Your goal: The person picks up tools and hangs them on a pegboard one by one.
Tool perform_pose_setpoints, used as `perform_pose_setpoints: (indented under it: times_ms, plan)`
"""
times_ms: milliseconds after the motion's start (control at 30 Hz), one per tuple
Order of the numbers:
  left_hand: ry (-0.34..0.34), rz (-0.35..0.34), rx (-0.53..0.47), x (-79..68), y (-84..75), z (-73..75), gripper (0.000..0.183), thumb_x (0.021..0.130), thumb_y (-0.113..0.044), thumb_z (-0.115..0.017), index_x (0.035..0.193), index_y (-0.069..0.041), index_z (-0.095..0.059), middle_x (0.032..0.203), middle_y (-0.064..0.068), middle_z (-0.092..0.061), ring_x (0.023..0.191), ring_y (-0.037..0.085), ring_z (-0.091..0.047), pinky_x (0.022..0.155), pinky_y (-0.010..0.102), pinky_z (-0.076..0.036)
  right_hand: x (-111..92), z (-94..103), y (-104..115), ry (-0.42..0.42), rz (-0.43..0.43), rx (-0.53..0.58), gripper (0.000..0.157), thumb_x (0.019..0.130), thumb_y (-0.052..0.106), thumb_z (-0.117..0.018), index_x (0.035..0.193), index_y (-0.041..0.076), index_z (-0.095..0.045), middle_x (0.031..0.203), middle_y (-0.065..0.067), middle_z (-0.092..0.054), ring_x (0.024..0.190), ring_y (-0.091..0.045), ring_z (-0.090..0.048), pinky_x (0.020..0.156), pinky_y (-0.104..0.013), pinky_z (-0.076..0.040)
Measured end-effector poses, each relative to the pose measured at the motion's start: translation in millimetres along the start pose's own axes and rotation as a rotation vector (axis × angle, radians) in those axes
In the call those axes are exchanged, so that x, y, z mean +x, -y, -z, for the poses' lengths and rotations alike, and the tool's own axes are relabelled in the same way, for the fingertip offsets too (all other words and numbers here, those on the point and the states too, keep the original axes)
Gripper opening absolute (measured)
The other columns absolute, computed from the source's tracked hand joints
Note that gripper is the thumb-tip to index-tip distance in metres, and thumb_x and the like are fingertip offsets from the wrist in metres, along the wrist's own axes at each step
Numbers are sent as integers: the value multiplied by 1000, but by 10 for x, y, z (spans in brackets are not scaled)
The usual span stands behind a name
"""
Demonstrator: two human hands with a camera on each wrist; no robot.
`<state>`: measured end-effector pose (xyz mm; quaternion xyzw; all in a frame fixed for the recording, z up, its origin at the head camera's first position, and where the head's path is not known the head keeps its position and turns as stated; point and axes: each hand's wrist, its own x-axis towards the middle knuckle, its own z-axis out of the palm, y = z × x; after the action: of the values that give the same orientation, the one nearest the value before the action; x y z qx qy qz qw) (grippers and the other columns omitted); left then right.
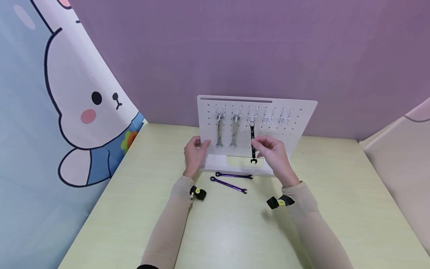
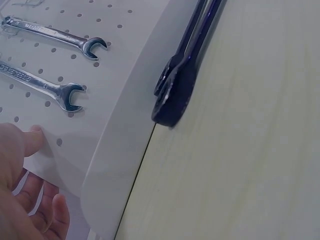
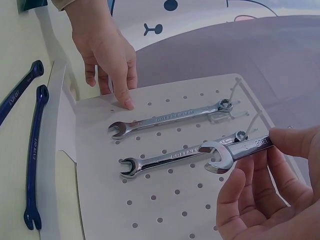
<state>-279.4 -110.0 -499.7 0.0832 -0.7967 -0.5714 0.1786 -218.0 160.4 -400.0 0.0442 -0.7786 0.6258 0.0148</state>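
My right hand (image 1: 273, 153) pinches a combination wrench (image 3: 250, 146) by its shaft, thumb against fingers. It looks dark in the head view but silvery in the right wrist view. Its ring end is up at the third hook (image 1: 252, 116) of a white pegboard (image 1: 208, 129); whether the ring is over the hook I cannot tell. At the board's left edge, my left hand (image 1: 195, 153) grips with the thumb on the front face and the fingers behind. Two silver wrenches (image 3: 170, 119) hang from the first two hooks, open ends down.
Two dark blue-purple wrenches (image 1: 229, 185) lie on the light wood table (image 1: 221, 231) before the board's base (image 1: 215, 162). Two bare hooks (image 1: 268, 116) are at the board's right. Behind stands a purple backdrop (image 1: 235, 56); a cartoon curtain (image 1: 77, 74) hangs at left.
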Motion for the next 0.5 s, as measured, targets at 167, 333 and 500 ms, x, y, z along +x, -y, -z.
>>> perform_pose_setpoints:
  times_ms: [167,333,500]
  plan:
    - [-2,-5,-3,2,5,-2,33,96,-28,-81,118,-5,-73,114,16,-77,109,34,-69,100,51,-53,18,-8,-12,-8,-1,15,28,104,26,-72,116,0,-71,93,13,-69,87,-9,-61,73,-22,-57]
    - [5,2,-8,6,18,-11,33,97,-30,-80,119,-6,-73,115,16,-76,110,33,-69,101,50,-52,33,-25,-22,-16,1,20,30,104,27,-72,117,0,-70,94,13,-69,88,-9,-61,73,-21,-57]
    - [9,3,-11,11,25,-12,33,97,-29,-80,120,-6,-73,115,15,-76,110,32,-68,100,50,-52,56,-27,-41,-25,-3,22,30,104,28,-72,117,0,-70,94,13,-69,89,-9,-60,73,-22,-57]
